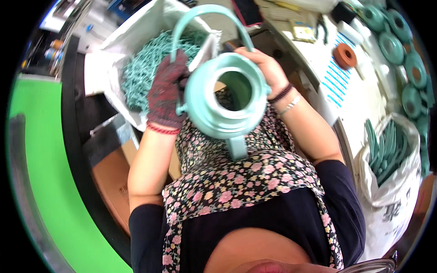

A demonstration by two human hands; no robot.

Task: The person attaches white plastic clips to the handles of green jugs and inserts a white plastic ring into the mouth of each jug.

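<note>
A teal plastic thermos jug body (204, 95) is held up in front of my chest, its round mouth facing me and the inside hollow. A curved carrying handle (211, 8) arches from its far side, and a short teal piece (236, 148) sticks out on the near side. My left hand (167, 91), in a dark red and black glove, is closed at the jug's left side by the handle's end. Bare, my right hand (268, 70) grips the right side near the handle's other end; its fingertips are partly hidden behind the jug.
A white sack (116, 75) of thin teal plastic scraps stands at the far left, beside a green surface (41, 150). On the right-hand table (364, 98) lie an orange-brown tape roll (344, 56) and several round teal parts (391, 48). Another white sack (387, 202) holds teal handle strips (387, 148).
</note>
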